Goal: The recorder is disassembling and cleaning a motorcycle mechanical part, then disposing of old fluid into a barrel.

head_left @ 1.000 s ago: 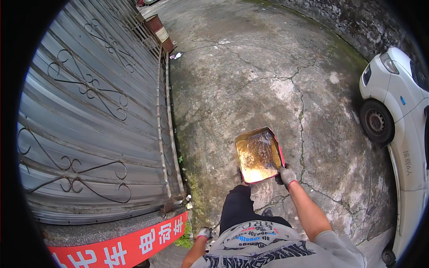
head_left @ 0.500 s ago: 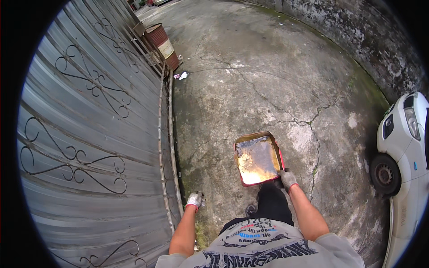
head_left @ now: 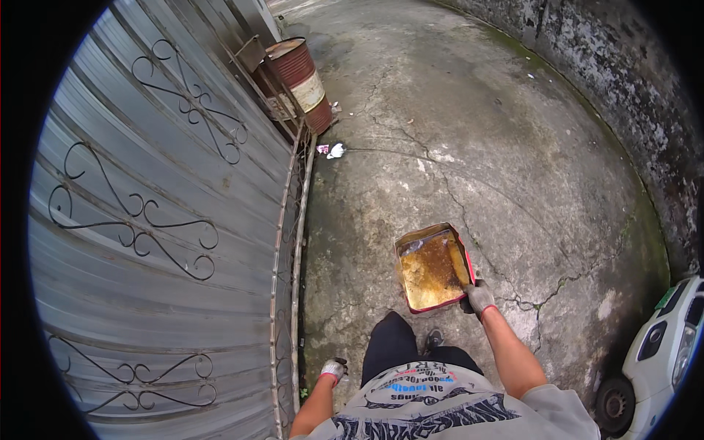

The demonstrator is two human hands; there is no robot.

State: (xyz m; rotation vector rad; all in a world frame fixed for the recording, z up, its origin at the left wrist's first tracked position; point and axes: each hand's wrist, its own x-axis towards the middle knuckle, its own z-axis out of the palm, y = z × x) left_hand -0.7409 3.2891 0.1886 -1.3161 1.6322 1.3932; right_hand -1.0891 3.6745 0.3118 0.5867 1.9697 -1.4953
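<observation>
Cracked concrete yard (head_left: 469, 132); grimy tray (head_left: 431, 268) in right hand (head_left: 479, 298).

Looking steeply down from head height, facing forward along a cracked concrete yard (head_left: 477, 132), metal gate (head_left: 147, 220) at left, own forearms entering from the lower edge.
</observation>
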